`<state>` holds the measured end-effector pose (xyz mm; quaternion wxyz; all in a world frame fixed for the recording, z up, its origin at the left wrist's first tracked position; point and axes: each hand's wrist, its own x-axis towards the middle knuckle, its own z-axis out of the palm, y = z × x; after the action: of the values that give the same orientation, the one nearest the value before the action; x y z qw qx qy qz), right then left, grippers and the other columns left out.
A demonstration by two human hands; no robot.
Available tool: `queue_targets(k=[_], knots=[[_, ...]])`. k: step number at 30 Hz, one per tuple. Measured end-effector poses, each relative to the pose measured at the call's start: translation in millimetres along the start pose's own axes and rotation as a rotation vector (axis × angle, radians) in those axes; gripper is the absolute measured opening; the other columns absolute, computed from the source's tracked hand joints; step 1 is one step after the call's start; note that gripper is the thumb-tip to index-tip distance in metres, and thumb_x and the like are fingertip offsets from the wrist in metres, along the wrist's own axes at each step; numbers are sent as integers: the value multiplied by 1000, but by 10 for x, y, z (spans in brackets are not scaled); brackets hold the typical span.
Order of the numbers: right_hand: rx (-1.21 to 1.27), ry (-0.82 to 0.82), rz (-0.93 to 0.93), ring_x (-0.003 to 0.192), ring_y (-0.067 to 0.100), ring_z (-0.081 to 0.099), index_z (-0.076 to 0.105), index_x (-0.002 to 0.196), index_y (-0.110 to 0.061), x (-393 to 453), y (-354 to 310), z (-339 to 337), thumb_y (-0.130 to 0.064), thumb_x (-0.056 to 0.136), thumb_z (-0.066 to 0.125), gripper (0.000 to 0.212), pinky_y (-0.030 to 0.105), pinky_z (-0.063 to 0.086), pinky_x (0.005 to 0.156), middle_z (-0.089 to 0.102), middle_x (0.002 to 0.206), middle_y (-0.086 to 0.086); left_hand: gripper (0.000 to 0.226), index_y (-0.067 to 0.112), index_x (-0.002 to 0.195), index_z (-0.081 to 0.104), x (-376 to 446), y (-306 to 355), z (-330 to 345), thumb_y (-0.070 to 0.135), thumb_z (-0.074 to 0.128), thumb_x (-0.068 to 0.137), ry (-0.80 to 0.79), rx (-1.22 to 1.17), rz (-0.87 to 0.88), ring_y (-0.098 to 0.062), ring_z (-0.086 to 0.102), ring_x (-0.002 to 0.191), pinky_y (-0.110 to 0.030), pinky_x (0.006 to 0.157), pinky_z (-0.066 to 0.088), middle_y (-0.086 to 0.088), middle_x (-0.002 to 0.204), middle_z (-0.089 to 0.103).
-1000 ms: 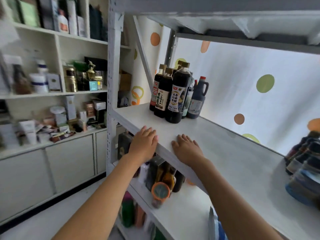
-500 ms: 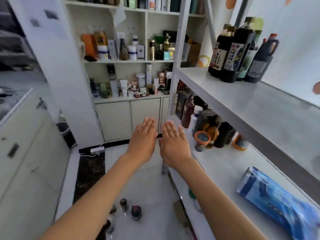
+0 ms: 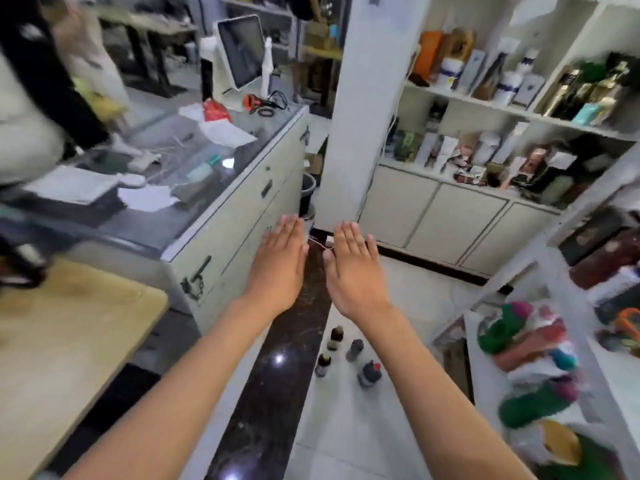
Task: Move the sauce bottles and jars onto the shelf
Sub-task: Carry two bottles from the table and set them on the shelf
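Several dark sauce bottles stand on the white floor below my arms: one point(image 3: 336, 337) farthest back, one point(image 3: 355, 349) to its right, one point(image 3: 323, 364) nearer, and a squat one with a red cap point(image 3: 370, 374) nearest. My left hand point(image 3: 281, 265) and my right hand point(image 3: 354, 266) hang side by side in the air above the floor, palms down, fingers straight, holding nothing. The white metal shelf point(image 3: 568, 271) runs along the right edge. Its upper board with the placed bottles is out of view.
A cream counter with drawers point(image 3: 239, 216) stands at left, papers and a screen point(image 3: 240, 58) on top. A wooden table corner point(image 3: 69, 341) is nearer left. A white pillar point(image 3: 363, 109) and stocked wall shelves point(image 3: 502, 109) lie ahead. Colourful packets point(image 3: 530, 348) fill the lower right shelf.
My view has swung left and down from the shelf to the floor. Both hands left the shelf board's edge and now hover open in front of me, slightly apart.
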<state>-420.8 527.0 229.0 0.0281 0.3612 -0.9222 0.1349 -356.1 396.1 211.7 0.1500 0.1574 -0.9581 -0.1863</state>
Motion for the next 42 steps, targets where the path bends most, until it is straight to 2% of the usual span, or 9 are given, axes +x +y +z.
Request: queue_targets(k=[9,17,26,29,32,36,37,39,42], knots=[[164,-88,-336,152,13,0,14,157,-10,368,-2842,1008,-33,107,23,55,34,-6,123,10,165,4,53,12,154,12,-1250,-2354,-1151,30,21,105,192,-4,-323,-13,-1,149,-29,120,-3,-3,162,10],[170,-270,-550,152,14,0,15,157,-10,373,-4456,1655,-35,107,22,56,33,-3,123,9,165,5,52,14,154,14,-2237,-3679,-1700,31,22,106,287,10,-622,-13,4,149,-32,121,5,-1,162,13],[255,-387,-583,152,18,10,19,156,-9,822,-5177,2303,-36,107,26,57,33,9,124,16,164,8,52,13,152,22,-2328,-4560,-1834,35,25,105,418,-124,-856,-13,9,148,-32,121,9,-2,160,21],[350,-447,-527,151,20,16,22,155,-7,1202,-5325,2569,-35,107,30,56,30,12,121,21,163,11,52,10,151,26,-2159,-4930,-1803,33,31,105,461,-214,-934,-15,13,148,-32,120,13,-5,158,25],[502,-482,-419,146,26,28,31,151,-8,1581,-5480,2826,-34,105,36,53,34,22,117,34,157,12,52,8,149,31,-1991,-5311,-1756,32,38,103,493,-284,-1047,-21,26,144,-35,118,22,-8,155,32],[636,-555,-230,130,32,48,42,140,-13,2053,-5665,3191,-34,103,43,43,39,39,104,53,139,11,50,9,145,35,-1708,-5807,-1708,24,49,100,572,-403,-1219,-24,35,138,-26,104,27,-9,149,39],[652,-559,-196,127,33,50,43,139,-14,2156,-5705,3283,-36,101,46,44,41,42,104,55,137,11,52,10,145,34,-1643,-5964,-1686,23,52,98,599,-433,-1260,-24,36,137,-26,106,27,-8,149,38],[699,-567,-149,126,32,52,42,140,-14,2348,-5765,3493,-39,95,51,52,45,44,104,57,134,12,64,12,149,27,-1536,-6289,-1643,28,58,95,624,-480,-1331,-24,33,140,-38,115,28,-7,153,33],[732,-578,-87,127,27,52,42,142,-14,2589,-5853,3688,-37,90,63,61,37,43,104,57,137,9,84,17,154,12,-1458,-6672,-1635,31,65,90,651,-519,-1394,-22,25,144,-45,117,26,-6,159,22]])
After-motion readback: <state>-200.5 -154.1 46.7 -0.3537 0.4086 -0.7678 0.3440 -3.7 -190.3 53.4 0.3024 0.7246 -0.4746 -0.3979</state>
